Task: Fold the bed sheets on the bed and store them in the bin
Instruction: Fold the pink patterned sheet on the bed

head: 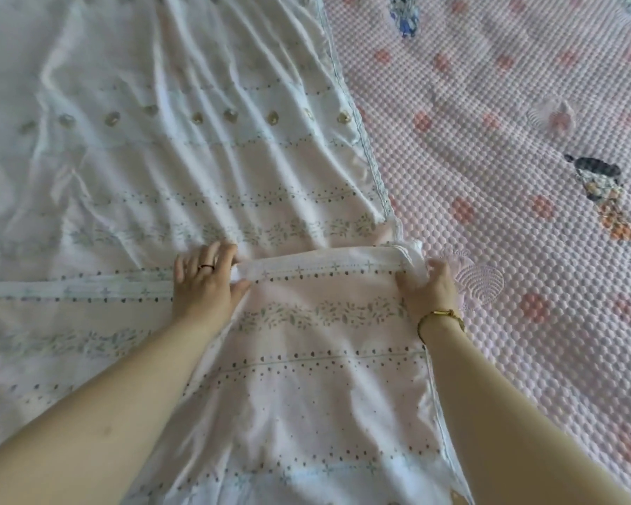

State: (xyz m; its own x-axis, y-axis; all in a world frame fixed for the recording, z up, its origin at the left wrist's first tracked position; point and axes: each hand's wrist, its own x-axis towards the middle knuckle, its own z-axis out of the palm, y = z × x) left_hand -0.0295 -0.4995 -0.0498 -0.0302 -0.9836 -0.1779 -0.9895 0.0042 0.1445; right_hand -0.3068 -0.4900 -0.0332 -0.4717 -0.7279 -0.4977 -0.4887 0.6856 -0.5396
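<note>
While you are leaning over the bed, both your bare forearms are reaching forward across the white bed sheet. It is lying spread over the left and middle of the view, on top of a pink quilted bed cover. The sheet is showing printed bands of small leaves and rows of dark dots, and long creases are running through its far part. Its lace-trimmed edge is running diagonally down towards your right hand.

Your left hand, which is wearing a dark ring, is pinching the sheet. The fingers are curling over a raised fold while the thumb is pressing in from the near side. Your right hand, which is wearing a gold bracelet at the wrist, is gripping the bunched corner of the sheet, with its fingers closing round the cloth. Between your two hands the fold is standing up as a narrow white ridge, stretched fairly taut. The near part of the sheet is lying flat between your forearms.

Just beside your right hand, a stitched shell motif is showing on the bed cover. Farther right, a dark and orange patchwork figure is lying among clusters of coral dots. The cover is filling the whole right side of the view.
</note>
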